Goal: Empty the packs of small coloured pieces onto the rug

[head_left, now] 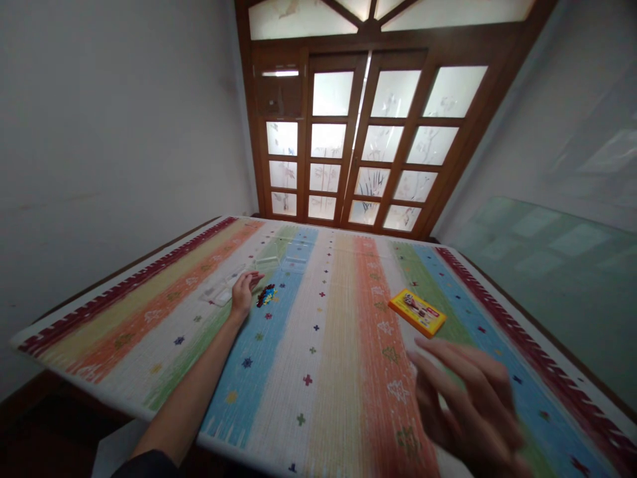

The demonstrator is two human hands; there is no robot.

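A wooden-framed double door with frosted glass panes (368, 143) fills the far wall; daylight enters through its panes and the transom above. To the left of the door stands a plain white plaster wall (109, 133). To the right of the door, a second pale wall (577, 119) carries a large greenish glass sheet (557, 279) leaning against it. In front of the door lies a raised flat surface covered by a multicoloured striped woven cloth (338, 332). Dark flooring (44, 425) shows below the cloth's left edge.
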